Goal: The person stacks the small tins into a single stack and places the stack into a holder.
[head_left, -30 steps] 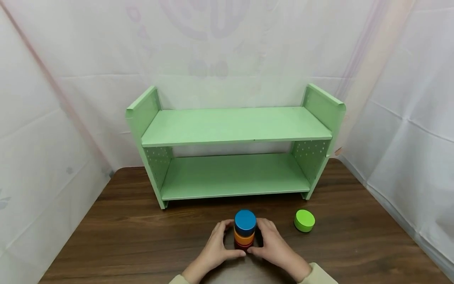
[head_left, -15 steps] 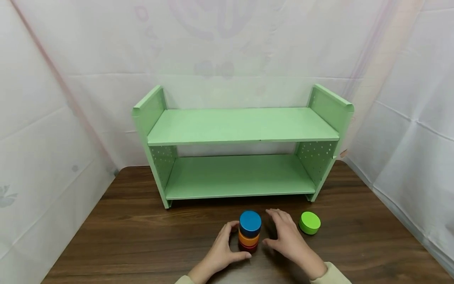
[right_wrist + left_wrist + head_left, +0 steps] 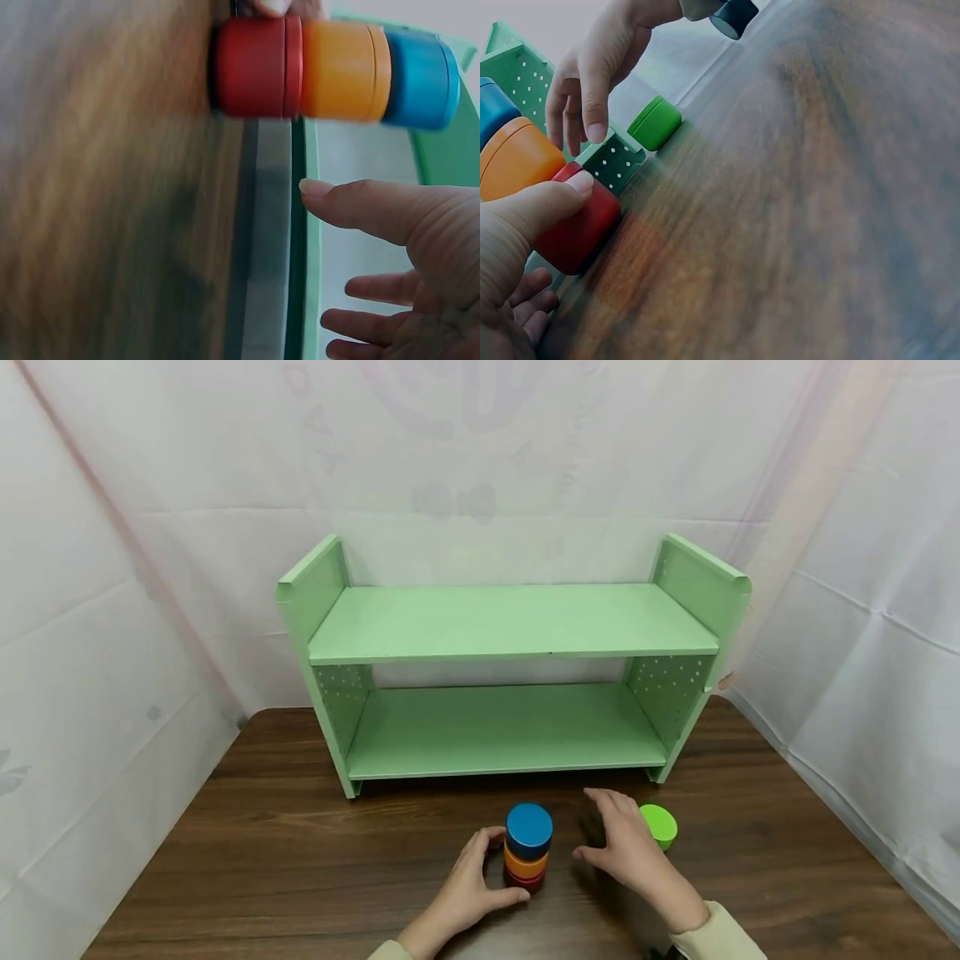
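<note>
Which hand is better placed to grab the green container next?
Probably the right hand: it holds nothing and is nearer the green container. The left hand is farther off, its fingers around the red, orange and blue stack.

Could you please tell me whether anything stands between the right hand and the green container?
Nothing visible does: the left wrist view shows an open gap between the right hand and the green container.

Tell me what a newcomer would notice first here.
The green two-tier shelf would likely catch the eye first, standing at the back of the table. Next comes the bright stack in front of it, blue over orange over red. A lime container sits to its right.
</note>
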Demonstrator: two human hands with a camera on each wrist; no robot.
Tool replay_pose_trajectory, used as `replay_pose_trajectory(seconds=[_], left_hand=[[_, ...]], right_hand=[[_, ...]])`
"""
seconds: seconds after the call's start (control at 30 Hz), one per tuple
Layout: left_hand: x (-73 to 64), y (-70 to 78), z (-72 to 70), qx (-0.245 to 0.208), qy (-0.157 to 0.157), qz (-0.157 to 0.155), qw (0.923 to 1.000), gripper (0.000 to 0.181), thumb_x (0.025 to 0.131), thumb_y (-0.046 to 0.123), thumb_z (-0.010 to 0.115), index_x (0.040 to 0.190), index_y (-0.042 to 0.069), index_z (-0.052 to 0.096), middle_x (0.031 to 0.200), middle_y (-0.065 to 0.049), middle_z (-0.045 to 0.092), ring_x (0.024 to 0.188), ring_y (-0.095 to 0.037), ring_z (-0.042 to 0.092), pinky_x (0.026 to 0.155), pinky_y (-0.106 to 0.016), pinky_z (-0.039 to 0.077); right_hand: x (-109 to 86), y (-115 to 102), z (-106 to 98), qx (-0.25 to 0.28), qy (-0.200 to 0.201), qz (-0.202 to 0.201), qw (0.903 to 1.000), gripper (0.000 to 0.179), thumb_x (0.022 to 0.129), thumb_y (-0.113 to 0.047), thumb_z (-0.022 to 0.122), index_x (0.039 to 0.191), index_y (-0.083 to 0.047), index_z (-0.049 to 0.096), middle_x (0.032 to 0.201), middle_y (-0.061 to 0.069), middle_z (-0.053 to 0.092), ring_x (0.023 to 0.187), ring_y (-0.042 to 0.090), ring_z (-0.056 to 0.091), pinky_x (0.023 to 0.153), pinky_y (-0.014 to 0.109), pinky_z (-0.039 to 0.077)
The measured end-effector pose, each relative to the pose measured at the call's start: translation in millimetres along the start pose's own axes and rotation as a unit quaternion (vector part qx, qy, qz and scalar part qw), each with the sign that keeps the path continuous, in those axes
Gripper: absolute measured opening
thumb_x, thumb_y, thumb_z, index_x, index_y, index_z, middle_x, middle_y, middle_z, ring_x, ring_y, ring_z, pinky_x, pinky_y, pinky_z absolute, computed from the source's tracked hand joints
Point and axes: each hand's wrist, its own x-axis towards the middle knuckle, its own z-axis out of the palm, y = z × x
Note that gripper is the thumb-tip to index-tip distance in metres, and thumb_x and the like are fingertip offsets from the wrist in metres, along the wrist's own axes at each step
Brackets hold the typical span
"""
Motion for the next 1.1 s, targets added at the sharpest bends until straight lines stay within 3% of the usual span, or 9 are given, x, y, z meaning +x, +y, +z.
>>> replay_pose_trajectory(seconds=[0.37,0.73,0.9,1.1], left_hand=[[-0.7,-0.7,-2.4,0.014,-0.003,0.003,0.9999,0.077,0.074,0.033,0.082,0.133,0.003,0.043,0.127,-0.010,0.052,0.121,-0.034,0.045,0.097,-0.056,0.038],[0.2,0.0,1.0,0.030,-0.011,0.001,0.9995,0.073,0.074,0.034,0.081,0.130,0.003,0.045,0.128,-0.014,0.052,0.124,-0.041,0.041,0.098,-0.064,0.032],[-2.3,0.3,-0.1,0.029,-0.017,-0.015,0.9993,0.073,0.074,0.034,0.081,0.130,0.003,0.046,0.131,-0.017,0.051,0.129,-0.047,0.036,0.101,-0.068,0.024],[-1.1,-0.4,0.2,0.037,-0.012,-0.005,0.9992,0.072,0.074,0.036,0.081,0.129,0.005,0.047,0.129,-0.014,0.052,0.125,-0.041,0.041,0.100,-0.065,0.029]], right_hand=[[0.6,20,-19,-0.014,-0.002,0.044,0.9990,0.076,0.074,-0.016,0.081,0.134,0.011,0.042,0.131,0.031,0.047,0.123,0.053,0.037,0.097,0.063,0.034],[-4.1,42,-28,-0.042,0.018,0.075,0.9961,0.083,0.070,-0.023,0.084,0.132,0.013,0.042,0.126,0.038,0.047,0.116,0.058,0.040,0.091,0.067,0.036],[-7.2,50,-30,-0.034,0.007,0.104,0.9940,0.088,0.071,-0.027,0.083,0.134,0.013,0.038,0.126,0.038,0.046,0.114,0.058,0.040,0.083,0.062,0.040],[-9.9,60,-34,-0.025,0.002,0.117,0.9928,0.090,0.071,-0.029,0.083,0.135,0.013,0.035,0.122,0.035,0.049,0.111,0.055,0.042,0.077,0.057,0.041]])
